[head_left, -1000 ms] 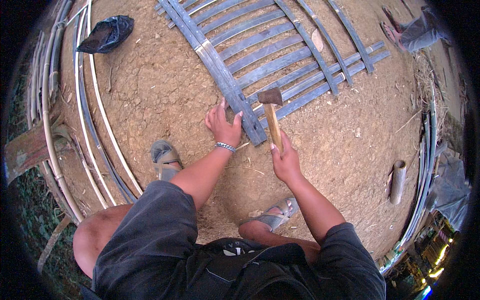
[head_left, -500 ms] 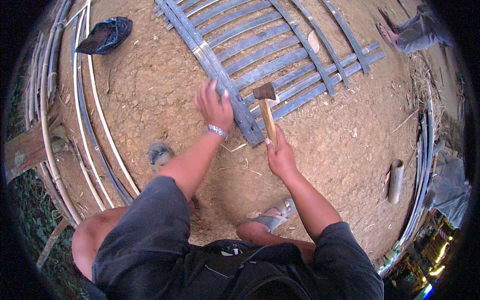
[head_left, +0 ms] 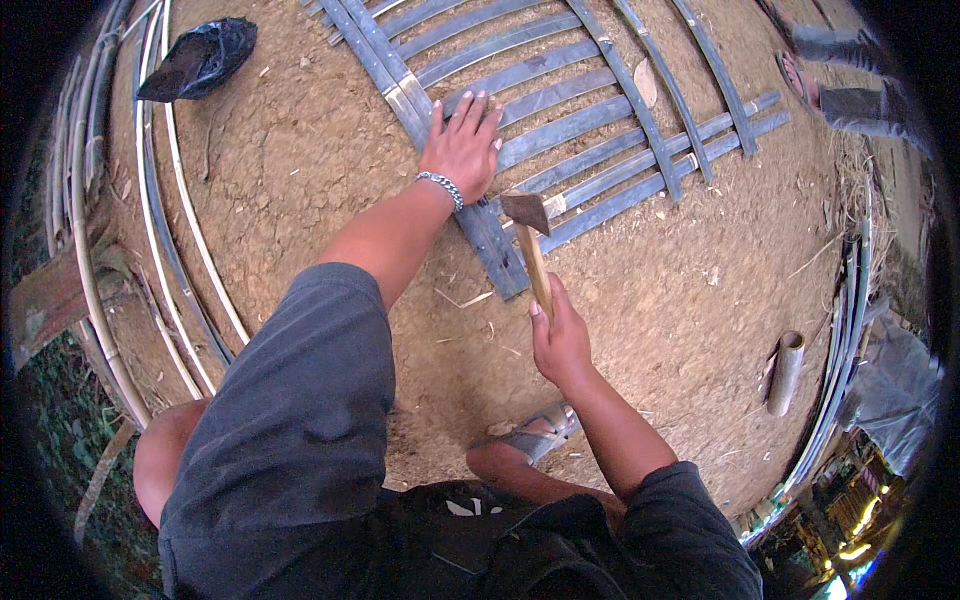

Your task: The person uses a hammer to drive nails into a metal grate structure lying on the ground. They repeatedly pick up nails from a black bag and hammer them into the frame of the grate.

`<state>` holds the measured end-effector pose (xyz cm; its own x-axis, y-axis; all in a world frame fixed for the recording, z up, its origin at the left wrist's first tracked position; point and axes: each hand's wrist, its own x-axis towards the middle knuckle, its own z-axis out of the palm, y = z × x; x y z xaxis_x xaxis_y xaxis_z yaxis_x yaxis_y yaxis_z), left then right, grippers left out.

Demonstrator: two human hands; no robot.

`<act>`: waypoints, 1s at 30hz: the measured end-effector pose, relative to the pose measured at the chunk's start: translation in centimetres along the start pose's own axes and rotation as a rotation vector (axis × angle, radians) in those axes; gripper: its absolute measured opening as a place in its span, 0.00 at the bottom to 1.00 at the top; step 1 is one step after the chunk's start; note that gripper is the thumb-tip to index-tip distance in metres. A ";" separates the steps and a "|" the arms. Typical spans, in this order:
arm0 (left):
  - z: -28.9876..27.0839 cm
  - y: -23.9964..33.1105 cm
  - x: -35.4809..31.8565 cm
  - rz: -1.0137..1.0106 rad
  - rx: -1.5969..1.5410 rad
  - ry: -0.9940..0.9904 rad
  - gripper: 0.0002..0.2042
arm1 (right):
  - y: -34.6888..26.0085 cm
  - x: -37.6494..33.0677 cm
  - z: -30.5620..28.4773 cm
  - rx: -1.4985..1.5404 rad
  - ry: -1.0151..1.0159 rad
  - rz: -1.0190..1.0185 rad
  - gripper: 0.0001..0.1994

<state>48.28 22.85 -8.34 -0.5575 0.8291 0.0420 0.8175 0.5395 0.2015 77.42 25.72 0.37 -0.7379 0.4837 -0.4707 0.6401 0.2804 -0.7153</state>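
Since half a second ago my left hand [head_left: 462, 145] has slid further up the lattice [head_left: 560, 130] of grey bamboo slats lying on the dirt, and it now lies flat, fingers spread, pressing on the long cross slat without gripping anything. My right hand [head_left: 560, 340] is closed around the wooden handle of the hammer [head_left: 532, 245], whose dark head sits just above the slats, close beside my left wrist and its bracelet [head_left: 440, 187]. That closeness is what worries me: if the head comes down a little off line, I judge it could catch the wrist or the heel of the flat hand. A glancing hit on the rounded slat could also skid the head sideways, or split the thin strip instead of seating it. My sandalled foot [head_left: 535, 435] is planted on loose, dry soil, so a slip mid-swing seems possible. Another person's feet [head_left: 830, 75] stand at the far edge of the lattice, within reach of anything that flies off.
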 end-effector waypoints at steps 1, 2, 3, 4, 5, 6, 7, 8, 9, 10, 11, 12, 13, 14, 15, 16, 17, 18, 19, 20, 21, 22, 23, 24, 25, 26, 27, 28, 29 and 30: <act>0.0 -0.1 -0.1 -0.006 0.005 0.001 0.25 | -0.3 -0.2 0.0 0.021 0.051 -0.064 0.28; -0.1 0.0 0.0 -0.004 0.002 -0.012 0.25 | -0.4 -0.5 0.0 0.042 0.106 -0.126 0.28; -0.4 0.1 0.2 -0.002 -0.002 -0.025 0.25 | -0.1 -0.6 0.2 0.031 0.114 -0.123 0.28; -0.5 0.3 0.2 -0.001 -0.005 -0.037 0.25 | 0.5 -0.7 0.7 0.019 0.123 -0.119 0.28; -0.5 0.2 0.3 -0.003 -0.003 -0.045 0.25 | 0.7 -0.6 1.0 0.007 0.135 -0.119 0.28; -0.5 0.2 0.3 -0.005 -0.002 -0.052 0.25 | 0.9 -0.2 1.3 -0.035 0.088 -0.095 0.28; -0.4 0.2 0.3 -0.008 -0.001 -0.059 0.25 | 1.0 0.4 1.6 -0.077 0.041 -0.072 0.27; -0.3 0.1 0.3 -0.007 0.002 -0.053 0.25 | 0.8 0.8 1.8 -0.120 -0.009 -0.051 0.26; -0.2 -0.1 0.3 -0.008 0.005 -0.048 0.25 | 0.6 0.8 1.7 -0.116 0.007 -0.045 0.26; -0.1 -0.2 0.2 -0.008 0.008 -0.043 0.25 | 0.3 0.5 1.5 -0.111 0.023 -0.039 0.26; -0.1 -0.2 0.1 -0.006 0.007 -0.040 0.25 | -0.1 0.2 1.3 -0.103 0.035 -0.031 0.26; -0.2 -0.1 0.1 -0.004 0.007 -0.037 0.25 | -0.5 0.0 1.0 -0.017 0.076 -0.077 0.27; -0.3 -0.1 0.1 -0.003 0.007 -0.035 0.25 | -0.9 -0.2 0.6 0.069 0.116 -0.122 0.27; -0.3 0.0 0.2 0.000 0.005 -0.036 0.25 | -1.0 -0.3 0.2 0.151 0.161 -0.164 0.27; -0.3 0.0 0.3 0.003 0.005 -0.036 0.25 | -0.2 -0.3 0.7 0.097 0.185 -0.213 0.27; -0.2 0.0 0.3 0.005 0.004 -0.037 0.25 | 1.2 -0.3 1.7 0.043 0.209 -0.262 0.27; -0.2 -0.1 0.3 0.003 0.000 -0.040 0.26 | 1.3 0.0 2.0 -0.009 0.235 -0.314 0.27; -0.1 -0.2 0.2 0.001 -0.003 -0.042 0.26 | 0.8 0.7 2.2 -0.046 0.067 -0.117 0.27; 0.0 -0.3 0.2 -0.001 -0.006 -0.044 0.26 | 1.2 0.7 2.5 -0.044 0.092 -0.132 0.27; 0.2 -0.3 0.2 0.004 -0.013 -0.036 0.26 | 1.4 1.0 2.9 -0.045 0.120 -0.143 0.28; 0.5 -0.2 0.2 0.009 -0.020 -0.027 0.26 | 1.6 1.1 3.0 -0.047 0.147 -0.154 0.28; 0.7 -0.1 0.2 0.014 -0.027 -0.019 0.26 | 1.8 0.7 2.5 -0.003 0.115 -0.073 0.27; 0.5 -0.2 0.1 0.012 -0.024 -0.020 0.26 | 1.9 0.3 2.4 0.035 0.167 -0.114 0.27; 0.3 -0.3 0.1 0.011 -0.023 -0.020 0.26 | 2.0 0.0 2.3 0.072 0.219 -0.154 0.27; 0.2 -0.3 0.0 0.010 -0.021 -0.020 0.26 | 2.3 -0.4 2.0 0.110 0.272 -0.194 0.27; 0.0 -0.2 0.2 0.010 -0.017 -0.024 0.26 | 2.8 -0.1 2.1 0.095 0.236 -0.238 0.28; -0.2 -0.1 0.2 0.010 -0.013 -0.028 0.25 | 3.2 0.0 2.1 0.081 0.199 -0.279 0.28; -0.4 0.0 0.3 0.011 -0.009 -0.031 0.25 | 3.4 0.1 2.6 -0.039 0.210 -0.318 0.28; -0.3 0.0 0.3 0.016 -0.013 -0.022 0.25 | 2.7 0.5 2.9 -0.158 0.220 -0.357 0.28; 0.0 -0.1 0.2 0.021 -0.017 -0.013 0.25 | 2.5 0.9 3.6 -0.153 0.059 -0.110 0.28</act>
<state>48.08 22.92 -8.34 -0.5381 0.8422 0.0333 0.8264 0.5194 0.2176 77.61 23.83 -3.71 -0.7943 0.4896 -0.3598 0.5846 0.4547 -0.6719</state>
